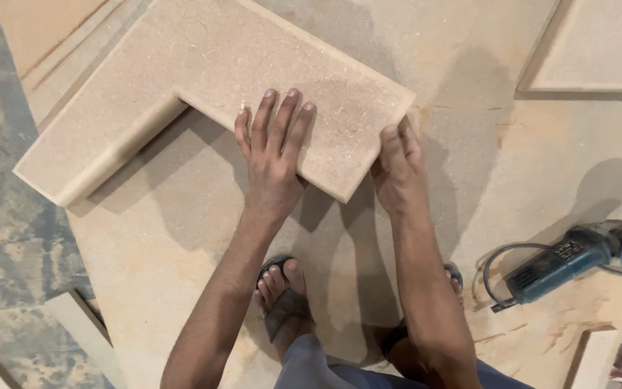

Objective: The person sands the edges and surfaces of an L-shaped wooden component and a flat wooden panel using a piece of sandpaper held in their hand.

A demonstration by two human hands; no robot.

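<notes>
L-shaped fibreboard piece (pixel 217 65) is the thing both hands are on, though nearest the camera come the person's feet: a left foot in a dark sandal (pixel 282 292) and the other foot mostly hidden behind the right forearm, both standing on a large dusty board (pixel 181 230) that lies on the floor. Just above the feet, the left hand (pixel 273 155) lies palm down with its fingers (pixel 282 119) spread flat on the top face of the piece, near its inner corner; it presses rather than grips. The right hand (pixel 397 169) is curled around the near right corner of the piece, thumb on top and fingers tucked under the edge, so it has hold of the board there. The piece sits raised at that corner, casting a shadow on the board below, and its long arm runs away to the left. To the right, well apart from the hands, a blue angle grinder (pixel 570 259) lies on the sawdust with its cable looped beside it. Farther off, at the top right, another pale board (pixel 599 50) lies flat.
</notes>
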